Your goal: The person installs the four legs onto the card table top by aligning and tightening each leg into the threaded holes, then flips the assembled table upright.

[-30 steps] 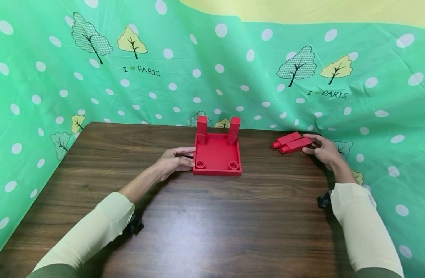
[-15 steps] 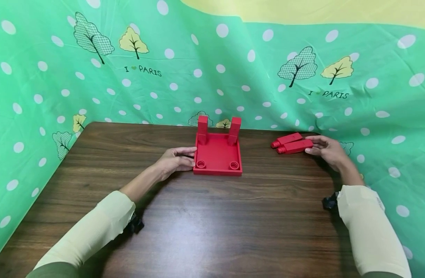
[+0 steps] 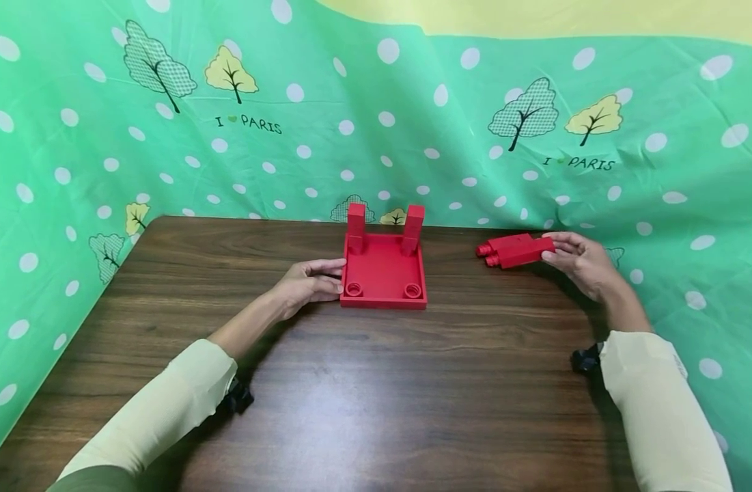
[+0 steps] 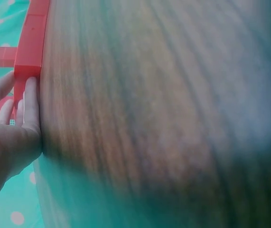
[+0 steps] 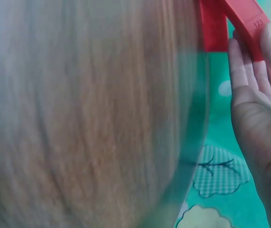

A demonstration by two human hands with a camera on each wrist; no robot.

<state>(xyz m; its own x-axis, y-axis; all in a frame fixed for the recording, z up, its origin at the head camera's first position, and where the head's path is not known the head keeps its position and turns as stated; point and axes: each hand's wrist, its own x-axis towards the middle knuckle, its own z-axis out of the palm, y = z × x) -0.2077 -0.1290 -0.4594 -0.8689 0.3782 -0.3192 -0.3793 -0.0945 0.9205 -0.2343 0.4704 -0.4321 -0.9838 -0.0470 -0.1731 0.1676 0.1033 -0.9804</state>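
In the head view a red square tray-like base [image 3: 384, 275] lies on the table, two square legs [image 3: 356, 229] upright at its far corners. Round threaded sockets [image 3: 354, 290] sit at its two near corners. My left hand [image 3: 303, 285] holds the base's left edge between thumb and fingers; the left wrist view shows the fingertips against the red side [image 4: 29, 45]. At the far right, my right hand [image 3: 581, 263] pinches the plain end of a loose red threaded leg [image 3: 526, 253]. A second red threaded leg [image 3: 501, 242] lies behind it, partly covered. The right wrist view shows the pinched leg [image 5: 249, 26] angled across the other [image 5: 214, 28].
The dark wooden table [image 3: 376, 389] ends close behind the base and beside the right hand. A green dotted curtain [image 3: 376, 116] hangs along its back and sides. Black wrist cameras [image 3: 587, 359] sit under both sleeves.
My right hand has shifted slightly right and taken a pinch on the nearer leg's end. That leg has turned and its held end has risen. The left hand and base have stayed still.
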